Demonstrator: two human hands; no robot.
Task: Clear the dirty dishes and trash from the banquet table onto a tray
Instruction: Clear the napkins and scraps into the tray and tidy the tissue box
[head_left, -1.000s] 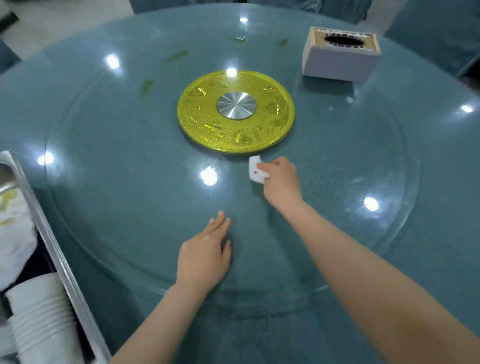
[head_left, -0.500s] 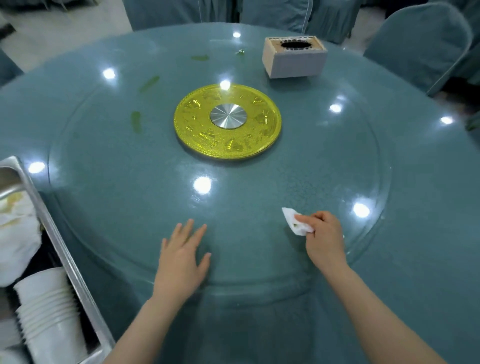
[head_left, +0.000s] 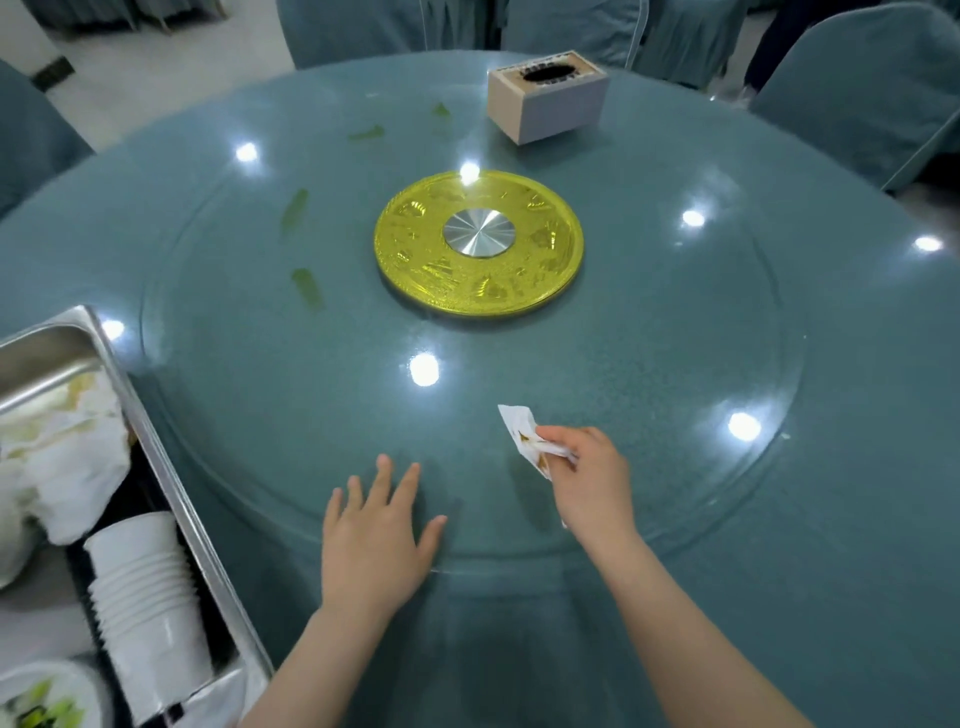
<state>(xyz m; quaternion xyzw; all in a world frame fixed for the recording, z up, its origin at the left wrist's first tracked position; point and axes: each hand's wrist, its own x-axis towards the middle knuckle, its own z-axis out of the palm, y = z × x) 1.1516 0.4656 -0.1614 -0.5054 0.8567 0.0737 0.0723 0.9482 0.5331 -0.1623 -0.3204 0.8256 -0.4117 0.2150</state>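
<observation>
- Head view: the right hand pinches a dirty white napkin between the thumb and fingers. The napkin has brown stains on it. It sticks up and to the left out of the hand, above the glass turntable.
- Head view: the left hand is flat on the near edge of the glass, fingers straight and spread. It holds nothing.
- Head view: the metal tray is at the near left side of the table. So the tray lies to the left of the napkin, well apart from it, and the left hand is between them.
- Head view: the tray's long side runs from far to near. It already holds crumpled white paper at the far end and a stack of white cups lying on its side nearer to us.
- Head view: the left hand is nearer the tray, but the right hand has the napkin. I think the right hand must go left, across and over the left hand, to drop it in.
- Head view: a gold plate sits in the middle of the glass. A tissue box is on the far side. Some green scraps lie on the far left part of the table, not yet picked up.
</observation>
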